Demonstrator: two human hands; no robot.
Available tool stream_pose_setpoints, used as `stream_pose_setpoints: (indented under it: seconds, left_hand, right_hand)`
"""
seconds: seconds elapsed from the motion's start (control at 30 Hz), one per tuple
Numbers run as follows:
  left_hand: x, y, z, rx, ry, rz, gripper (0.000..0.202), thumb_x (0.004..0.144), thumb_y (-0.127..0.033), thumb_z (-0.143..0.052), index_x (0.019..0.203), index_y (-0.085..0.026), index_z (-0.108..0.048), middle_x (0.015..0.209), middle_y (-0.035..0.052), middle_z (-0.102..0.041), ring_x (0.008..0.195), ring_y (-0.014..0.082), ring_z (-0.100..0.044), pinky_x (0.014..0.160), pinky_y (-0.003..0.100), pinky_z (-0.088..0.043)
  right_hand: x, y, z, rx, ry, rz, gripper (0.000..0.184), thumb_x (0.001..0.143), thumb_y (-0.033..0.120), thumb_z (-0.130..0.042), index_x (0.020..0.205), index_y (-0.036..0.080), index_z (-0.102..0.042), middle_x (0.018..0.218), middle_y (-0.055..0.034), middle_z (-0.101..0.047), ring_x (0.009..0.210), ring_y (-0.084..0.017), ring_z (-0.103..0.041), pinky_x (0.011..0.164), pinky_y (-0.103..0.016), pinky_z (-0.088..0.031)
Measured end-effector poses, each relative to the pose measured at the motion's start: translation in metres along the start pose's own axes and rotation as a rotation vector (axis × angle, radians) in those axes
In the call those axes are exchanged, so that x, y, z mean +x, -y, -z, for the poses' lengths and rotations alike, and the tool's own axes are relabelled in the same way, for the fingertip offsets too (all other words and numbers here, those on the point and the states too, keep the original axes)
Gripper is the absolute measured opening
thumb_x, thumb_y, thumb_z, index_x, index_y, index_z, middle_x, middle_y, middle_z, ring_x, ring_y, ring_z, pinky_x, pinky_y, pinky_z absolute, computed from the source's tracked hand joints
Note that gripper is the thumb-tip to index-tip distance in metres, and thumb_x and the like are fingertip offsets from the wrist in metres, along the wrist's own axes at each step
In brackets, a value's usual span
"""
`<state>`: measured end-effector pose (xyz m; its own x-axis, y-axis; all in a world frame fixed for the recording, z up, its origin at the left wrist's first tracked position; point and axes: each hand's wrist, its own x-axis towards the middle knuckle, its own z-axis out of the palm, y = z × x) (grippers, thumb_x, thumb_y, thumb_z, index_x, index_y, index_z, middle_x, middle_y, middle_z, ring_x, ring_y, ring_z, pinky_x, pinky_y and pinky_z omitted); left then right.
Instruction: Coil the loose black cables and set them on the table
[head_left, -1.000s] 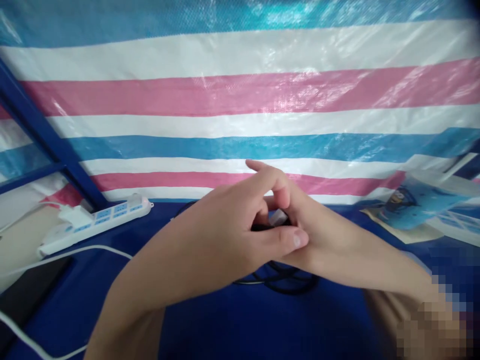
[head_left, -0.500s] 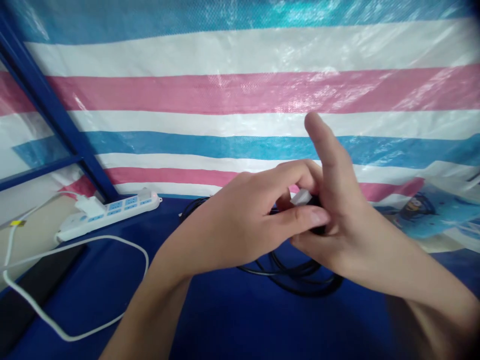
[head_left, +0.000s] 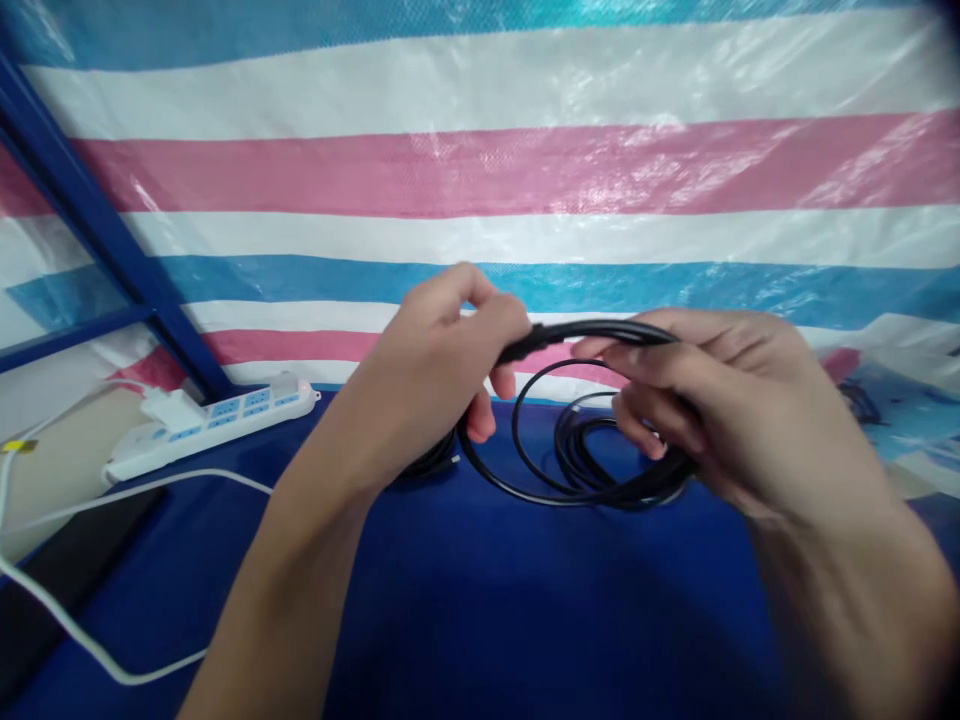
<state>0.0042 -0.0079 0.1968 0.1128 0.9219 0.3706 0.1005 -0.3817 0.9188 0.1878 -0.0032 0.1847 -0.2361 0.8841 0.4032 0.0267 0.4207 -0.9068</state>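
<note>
A looped black cable point(head_left: 600, 328) is stretched between my two hands above the blue tabletop. My left hand point(head_left: 442, 370) is closed on the loop's left side, where a thicker black part shows beside the fingertips. On the loop's right side, my right hand point(head_left: 720, 390) pinches the cable strands between thumb and fingers. The lower part of the loop hangs below the hands. Behind it, more coils of black cable point(head_left: 577, 450) show, and I cannot tell whether they belong to the same cable. Another black cable bundle point(head_left: 431, 462) lies partly hidden behind my left wrist.
A white power strip point(head_left: 217, 425) with a white plug point(head_left: 172, 408) lies at the left. A white cord point(head_left: 82, 630) curves over a flat black object point(head_left: 67, 590). A blue frame post point(head_left: 97, 230) stands left, before striped sheeting point(head_left: 480, 170). A light-blue printed package point(head_left: 907, 410) sits at the right.
My hands were together around a small light-coloured connector and black cable. They have moved apart, the right hand's raised finger has come down, and the cable loop now spans between them.
</note>
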Motion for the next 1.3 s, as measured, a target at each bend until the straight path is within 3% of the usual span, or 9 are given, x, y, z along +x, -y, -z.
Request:
stream_pose_setpoints:
  seconds: [0.17,0.27,0.4,0.47,0.6,0.77,0.93,1.13,1.3]
  left_hand:
    - [-0.006,-0.004,0.003,0.324,0.461,0.073,0.029,0.082,-0.035,-0.053,0.06,-0.017,-0.062,0.057,0.0023,-0.058,0.049,0.0101,-0.053,0.037,0.016,-0.031]
    - [-0.006,-0.006,-0.002,0.216,0.552,0.116,0.023,0.082,-0.033,-0.054,0.067,-0.018,-0.063,0.055,-0.0013,-0.053,0.045,0.007,-0.048,0.038,0.014,-0.033]
    - [-0.002,-0.006,-0.009,0.064,0.3,0.102,0.028,0.08,-0.037,-0.057,0.061,-0.017,-0.058,0.039,-0.0049,-0.038,0.034,0.0042,-0.034,0.033,0.015,-0.024]
    - [-0.001,-0.005,-0.011,-0.043,0.154,0.043,0.039,0.08,-0.037,-0.058,0.049,-0.017,-0.046,0.035,-0.0059,-0.03,0.031,0.0031,-0.031,0.035,0.016,-0.026]
    - [-0.001,-0.003,-0.01,-0.153,0.082,-0.023,0.045,0.081,-0.033,-0.056,0.045,-0.018,-0.034,0.036,-0.0068,-0.027,0.03,0.0016,-0.031,0.04,0.017,-0.033]
    - [-0.002,-0.003,-0.009,-0.009,0.285,0.102,0.044,0.079,-0.038,-0.058,0.044,-0.017,-0.043,0.037,-0.0027,-0.038,0.035,0.0049,-0.039,0.036,0.017,-0.029]
    - [-0.001,-0.005,-0.014,-0.18,0.284,0.221,0.039,0.079,-0.045,-0.056,0.053,-0.018,-0.046,0.042,-0.0061,-0.022,0.034,0.0009,-0.015,0.032,0.015,-0.009]
    - [0.004,-0.004,-0.016,-0.383,0.086,0.195,0.044,0.084,-0.044,-0.05,0.054,-0.02,-0.029,0.047,-0.0079,-0.01,0.035,0.0,-0.009,0.03,0.015,-0.009]
    - [0.004,-0.006,-0.013,-0.399,0.087,0.222,0.044,0.086,-0.044,-0.048,0.055,-0.019,-0.028,0.047,-0.0071,-0.011,0.034,-0.0001,-0.011,0.029,0.014,-0.011]
  right_hand:
    - [-0.002,0.003,0.003,-0.347,0.405,0.016,0.02,0.078,0.017,-0.057,0.06,0.016,-0.066,0.055,0.0015,-0.056,0.044,-0.004,-0.039,0.038,-0.016,-0.028]
    - [-0.002,0.003,0.0,-0.322,0.345,0.023,0.016,0.077,0.015,-0.057,0.063,0.016,-0.066,0.06,0.0008,-0.06,0.047,-0.005,-0.045,0.04,-0.016,-0.034]
    - [-0.001,0.003,-0.002,-0.077,0.153,-0.048,0.015,0.078,0.014,-0.052,0.079,0.02,-0.065,0.045,0.0045,-0.05,0.035,-0.004,-0.036,0.032,-0.016,-0.027]
    - [0.0,0.005,-0.003,0.122,0.14,-0.055,0.013,0.083,0.024,-0.052,0.083,0.022,-0.064,0.038,0.0063,-0.038,0.03,-0.005,-0.028,0.031,-0.018,-0.029]
    - [-0.001,0.008,-0.004,0.366,0.146,-0.059,0.032,0.087,0.05,-0.047,0.076,0.022,-0.059,0.045,0.0071,-0.014,0.031,-0.003,-0.013,0.028,-0.016,-0.021]
    - [-0.001,0.005,0.0,0.265,0.182,-0.111,0.033,0.083,0.046,-0.055,0.064,0.019,-0.055,0.044,0.0058,-0.022,0.033,-0.004,-0.02,0.028,-0.017,-0.016]
    - [-0.002,0.002,-0.001,0.172,0.222,-0.146,0.032,0.086,0.043,-0.052,0.067,0.018,-0.058,0.039,0.0059,-0.029,0.032,-0.004,-0.024,0.031,-0.018,-0.02]
    - [-0.002,-0.003,-0.015,0.018,-0.071,0.095,0.027,0.09,0.044,-0.047,0.081,0.021,-0.058,0.048,0.004,-0.035,0.036,-0.005,-0.031,0.033,-0.021,-0.022]
    - [-0.002,-0.006,-0.027,-0.287,-0.442,0.295,0.036,0.092,0.039,-0.046,0.062,0.017,-0.046,0.05,0.0017,-0.036,0.042,-0.005,-0.033,0.04,-0.024,-0.023]
